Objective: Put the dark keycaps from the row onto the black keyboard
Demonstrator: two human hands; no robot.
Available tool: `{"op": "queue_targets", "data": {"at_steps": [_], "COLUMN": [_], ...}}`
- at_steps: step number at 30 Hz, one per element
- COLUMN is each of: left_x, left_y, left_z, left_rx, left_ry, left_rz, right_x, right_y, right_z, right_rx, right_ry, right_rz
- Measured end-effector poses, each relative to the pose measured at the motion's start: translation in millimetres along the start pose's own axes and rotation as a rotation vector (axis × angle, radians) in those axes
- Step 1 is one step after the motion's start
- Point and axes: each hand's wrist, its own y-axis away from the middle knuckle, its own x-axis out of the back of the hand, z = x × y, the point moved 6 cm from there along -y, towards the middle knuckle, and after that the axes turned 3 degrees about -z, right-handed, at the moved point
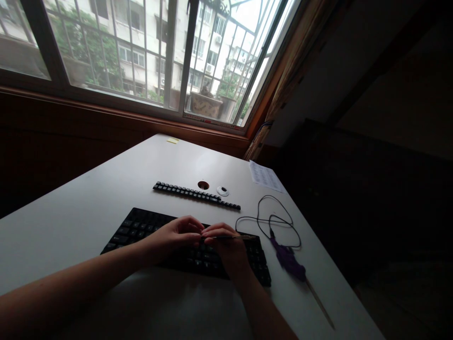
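When looking over the keyboard (136, 226), see a thin stick (226, 237) held in the bent right hand (230, 249), running roughly lengthwise above, brownish end rightward; cannot tell the grip of the half-curled left hand (180, 233).

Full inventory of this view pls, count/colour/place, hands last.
table: 1, white, below window
keyboard: 1, black, under hands
keycaps: two rows, black, beyond keyboard
hole: 1, dark, beyond keycaps
ring: 1, white, beside hole
sticky note: 1, yellow, far edge
paper: 1, white, far right
cable: 1, black, right
cloth: 1, purple, right
stick: 1, tan, at cloth
window: 1, pale frame, behind
buildings, trees: several, pale/green, outside
thin tool: 1, dark, across right hand
left hand, right hand: bare, over keyboard
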Motion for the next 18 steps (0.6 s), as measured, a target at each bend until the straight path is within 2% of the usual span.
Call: {"op": "queue_targets", "data": {"at_steps": [8, 18], "left_x": [-0.8, 4.9], "left_y": [1.6, 3.4], "left_z": [5.9, 6.3], "left_rx": [-0.069, -0.105], "left_ry": [-0.112, -0.184], "left_rz": [-0.001, 0.031], "right_x": [0.4, 0.4], "right_y": [0.5, 4.9], "right_z": [-6.0, -1.9], "right_rx": [0.025, 0.006], "right_ry": [0.108, 0.068], "right_rz": [0.014, 0.012]}}
